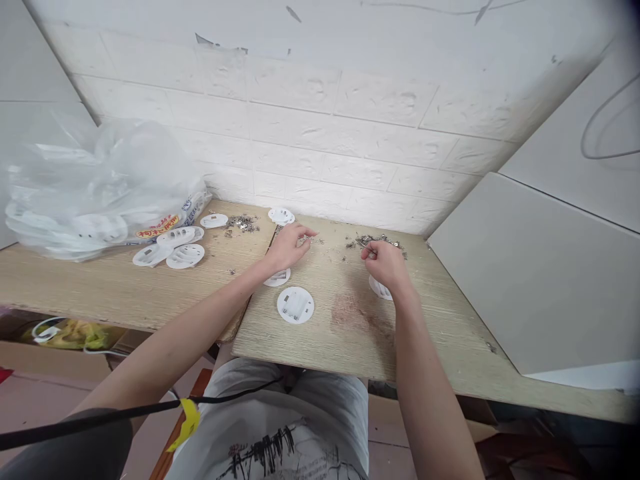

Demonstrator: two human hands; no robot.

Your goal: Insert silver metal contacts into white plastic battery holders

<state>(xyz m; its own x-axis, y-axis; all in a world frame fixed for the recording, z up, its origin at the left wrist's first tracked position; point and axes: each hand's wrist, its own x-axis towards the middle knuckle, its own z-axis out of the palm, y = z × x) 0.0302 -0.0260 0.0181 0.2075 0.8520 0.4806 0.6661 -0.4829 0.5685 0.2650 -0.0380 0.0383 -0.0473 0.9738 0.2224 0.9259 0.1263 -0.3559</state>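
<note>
My left hand hovers over the table near the scattered metal bits, fingers stretched and thumb apart, holding nothing that I can see. Beside a pile of small metal pieces, my right hand is pinched closed; what it grips, if anything, is too small to name. Under the right wrist lies a round white plastic disc, partly hidden. Another white disc with a raised rectangular middle and small slots rests nearer the front edge. One more disc is partly covered by my left wrist.
Several white discs lie at the left, beside a clear plastic bag of similar discs. A second metal pile and stacked discs sit near the brick-patterned wall. A pale panel leans at right.
</note>
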